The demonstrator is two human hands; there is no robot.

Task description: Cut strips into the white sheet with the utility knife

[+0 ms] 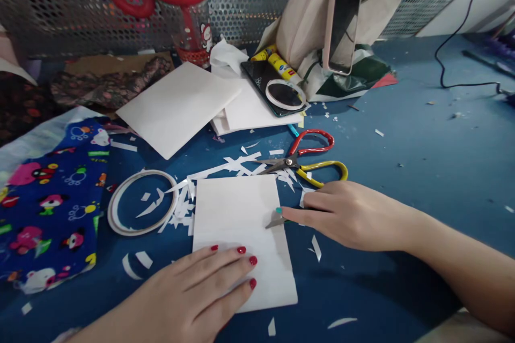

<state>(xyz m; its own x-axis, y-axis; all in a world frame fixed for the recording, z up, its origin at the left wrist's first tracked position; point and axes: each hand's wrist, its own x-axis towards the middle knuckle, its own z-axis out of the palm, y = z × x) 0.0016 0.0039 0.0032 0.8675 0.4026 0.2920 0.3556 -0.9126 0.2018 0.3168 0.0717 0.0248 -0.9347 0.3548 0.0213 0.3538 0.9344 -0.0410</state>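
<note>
A folded white sheet of paper lies on the blue table. My left hand is spread flat over its lower left part, fingers stretched out, pressing on it. At the sheet's right edge, my right hand is closed around a craft knife; its index finger extends along the top. The pointed grey blade rests on the paper, while the handle is hidden under the hand. Beyond that hand lie scissors with one red and one yellow handle, blades pointing left.
White paper scraps litter the blue table. A tape roll lies left, near patterned blue fabric. Behind are a white folded sheet, a dark phone bearing a white ring, a propped phone and a red-handled cup.
</note>
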